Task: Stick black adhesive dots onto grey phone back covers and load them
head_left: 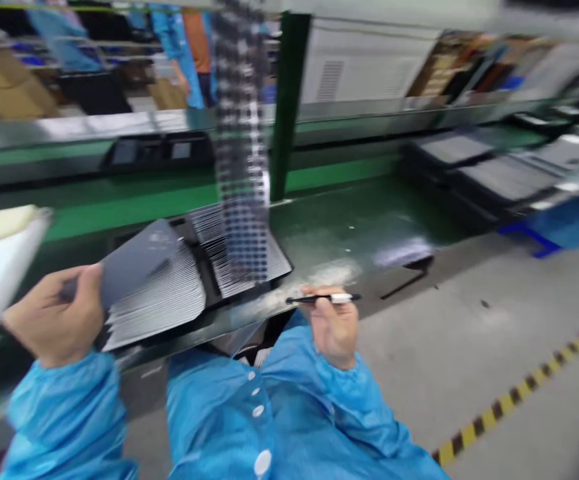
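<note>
My left hand (64, 310) pinches a flat dark grey panel (136, 263) by its edge, tilted above a tray. In that black tray (209, 270) stand two rows of thin plates, a left row (162, 300) and a right row (209, 233). A slim black pen-like tool with a white band (342, 298) lies across the fingers of my right hand (336, 327), near the bench's front edge. From above hangs a clear strip with a dark checkered pattern (244, 147), hiding part of the right row.
A green post (289, 107) rises behind the tray. White foam-like sheets (4, 267) lie at the left. Dark trays (449, 150) sit on the bench at the right. Behind the bench is a conveyor with a black tray (156, 152); a person in blue (169, 40) stands beyond.
</note>
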Motion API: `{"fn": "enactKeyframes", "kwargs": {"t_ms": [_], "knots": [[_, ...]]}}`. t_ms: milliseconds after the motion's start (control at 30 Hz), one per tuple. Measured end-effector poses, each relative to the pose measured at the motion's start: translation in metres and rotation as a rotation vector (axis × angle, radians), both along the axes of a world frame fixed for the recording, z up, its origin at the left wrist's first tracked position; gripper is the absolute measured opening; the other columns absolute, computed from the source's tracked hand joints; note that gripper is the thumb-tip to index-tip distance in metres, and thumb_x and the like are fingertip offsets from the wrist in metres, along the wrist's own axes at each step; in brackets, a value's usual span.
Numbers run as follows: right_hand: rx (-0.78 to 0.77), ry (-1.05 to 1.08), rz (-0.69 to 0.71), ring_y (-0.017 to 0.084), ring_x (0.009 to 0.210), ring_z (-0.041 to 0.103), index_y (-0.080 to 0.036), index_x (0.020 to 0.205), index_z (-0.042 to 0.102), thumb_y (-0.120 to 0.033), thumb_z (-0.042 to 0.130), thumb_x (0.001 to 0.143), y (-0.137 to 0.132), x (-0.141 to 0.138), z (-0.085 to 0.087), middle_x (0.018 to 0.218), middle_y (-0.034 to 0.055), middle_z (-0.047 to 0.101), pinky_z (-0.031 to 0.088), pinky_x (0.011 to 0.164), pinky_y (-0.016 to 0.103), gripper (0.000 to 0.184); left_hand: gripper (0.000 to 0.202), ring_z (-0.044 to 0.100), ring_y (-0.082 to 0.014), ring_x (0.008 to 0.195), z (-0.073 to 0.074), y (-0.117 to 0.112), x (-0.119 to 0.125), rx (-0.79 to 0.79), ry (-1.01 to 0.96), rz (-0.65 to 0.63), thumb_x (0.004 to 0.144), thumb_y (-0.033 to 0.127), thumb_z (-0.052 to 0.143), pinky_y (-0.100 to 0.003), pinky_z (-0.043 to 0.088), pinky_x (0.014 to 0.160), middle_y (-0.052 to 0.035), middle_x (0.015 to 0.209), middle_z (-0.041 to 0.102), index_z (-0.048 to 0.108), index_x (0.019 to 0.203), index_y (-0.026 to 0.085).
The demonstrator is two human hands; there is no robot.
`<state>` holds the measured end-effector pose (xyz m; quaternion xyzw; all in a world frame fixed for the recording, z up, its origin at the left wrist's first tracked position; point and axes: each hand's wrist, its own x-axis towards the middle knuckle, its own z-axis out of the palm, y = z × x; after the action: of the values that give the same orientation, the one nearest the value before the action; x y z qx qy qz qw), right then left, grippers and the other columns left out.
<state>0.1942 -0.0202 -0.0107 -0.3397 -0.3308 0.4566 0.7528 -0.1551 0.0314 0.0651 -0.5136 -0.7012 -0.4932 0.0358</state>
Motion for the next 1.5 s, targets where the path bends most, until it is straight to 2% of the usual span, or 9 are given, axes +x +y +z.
{"fn": "enactKeyframes", "kwargs": {"t_ms": [33, 67, 233, 367, 500, 600, 800, 933, 1500], "knots": [[0.005, -0.002, 0.024, 0.019, 0.086, 0.074, -0.025, 0.086, 0.073, -0.035, 0.082, 0.078, 0.001, 0.000, 0.003, 0.089, 0.0020, 0.077, 0.062, 0.078, 0.032, 0.015, 0.022, 0.049, -0.0111, 0.053, -0.002, -0.011, 0.000, 0.007, -0.020, 0.051, 0.074, 0.038, 0.077, -0.022, 0.036, 0.055, 0.0059, 0.056, 0.063, 0.075, 0.080, 0.016], [-0.007, -0.008, 0.048, 0.021, 0.089, 0.075, -0.026, 0.087, 0.072, -0.035, 0.081, 0.079, 0.001, -0.002, 0.005, 0.090, 0.0024, 0.077, 0.062, 0.081, 0.035, 0.014, 0.020, 0.049, -0.0102, 0.054, -0.005, -0.021, 0.003, -0.020, -0.069, 0.032, 0.074, 0.035, 0.078, -0.021, 0.036, 0.054, 0.0060, 0.058, 0.064, 0.076, 0.080, 0.016], [-0.176, -0.055, 0.233, 0.023, 0.095, 0.076, -0.025, 0.090, 0.071, -0.032, 0.077, 0.083, -0.003, -0.019, 0.013, 0.094, 0.0039, 0.079, 0.059, 0.093, 0.041, 0.012, 0.021, 0.056, -0.0117, 0.061, -0.032, -0.049, 0.035, -0.203, -0.403, -0.314, 0.081, 0.036, 0.072, -0.020, 0.040, 0.053, 0.0014, 0.066, 0.068, 0.073, 0.074, 0.016], [-0.318, -0.058, 0.335, 0.022, 0.086, 0.076, -0.024, 0.086, 0.072, -0.032, 0.081, 0.078, -0.004, -0.033, 0.009, 0.082, 0.0017, 0.077, 0.061, 0.086, 0.039, 0.015, 0.017, 0.060, -0.0131, 0.065, -0.055, -0.060, 0.050, -0.295, -0.483, -0.430, 0.082, 0.033, 0.071, -0.021, 0.045, 0.060, -0.0009, 0.071, 0.070, 0.073, 0.075, 0.018], [-0.449, -0.115, 0.336, 0.016, 0.070, 0.070, -0.022, 0.081, 0.072, -0.034, 0.086, 0.072, -0.003, -0.038, 0.000, 0.075, -0.0016, 0.070, 0.062, 0.068, 0.030, 0.021, 0.017, 0.063, -0.0147, 0.067, -0.068, -0.064, 0.060, -0.371, -0.478, -0.480, 0.083, 0.034, 0.071, -0.023, 0.047, 0.062, -0.0023, 0.073, 0.072, 0.074, 0.076, 0.018], [-0.484, -0.168, 0.291, 0.014, 0.071, 0.068, -0.021, 0.081, 0.072, -0.036, 0.086, 0.071, -0.003, -0.038, -0.007, 0.077, -0.0019, 0.067, 0.061, 0.065, 0.027, 0.023, 0.018, 0.064, -0.0154, 0.068, -0.071, -0.064, 0.064, -0.400, -0.443, -0.481, 0.084, 0.035, 0.071, -0.023, 0.048, 0.062, -0.0027, 0.075, 0.073, 0.076, 0.078, 0.018], [-0.505, -0.213, 0.260, 0.015, 0.074, 0.068, -0.021, 0.084, 0.072, -0.036, 0.085, 0.072, -0.004, -0.036, -0.020, 0.078, -0.0016, 0.068, 0.064, 0.072, 0.034, 0.023, 0.018, 0.066, -0.0164, 0.070, -0.075, -0.063, 0.067, -0.397, -0.385, -0.465, 0.085, 0.035, 0.071, -0.024, 0.050, 0.062, -0.0030, 0.078, 0.074, 0.077, 0.081, 0.018], [-0.495, -0.211, 0.245, 0.015, 0.075, 0.070, -0.022, 0.084, 0.073, -0.036, 0.085, 0.074, -0.004, -0.036, -0.024, 0.078, -0.0014, 0.069, 0.064, 0.071, 0.031, 0.021, 0.016, 0.066, -0.0158, 0.071, -0.076, -0.063, 0.068, -0.392, -0.373, -0.465, 0.085, 0.033, 0.071, -0.023, 0.050, 0.063, -0.0023, 0.078, 0.075, 0.077, 0.081, 0.019], [-0.537, -0.234, 0.275, 0.016, 0.070, 0.072, -0.022, 0.083, 0.073, -0.037, 0.088, 0.069, 0.000, -0.035, -0.022, 0.071, -0.0011, 0.071, 0.062, 0.061, 0.027, 0.025, 0.017, 0.067, -0.0171, 0.073, -0.079, -0.061, 0.066, -0.430, -0.393, -0.478, 0.085, 0.035, 0.071, -0.025, 0.050, 0.065, -0.0027, 0.080, 0.075, 0.077, 0.082, 0.019]]}}
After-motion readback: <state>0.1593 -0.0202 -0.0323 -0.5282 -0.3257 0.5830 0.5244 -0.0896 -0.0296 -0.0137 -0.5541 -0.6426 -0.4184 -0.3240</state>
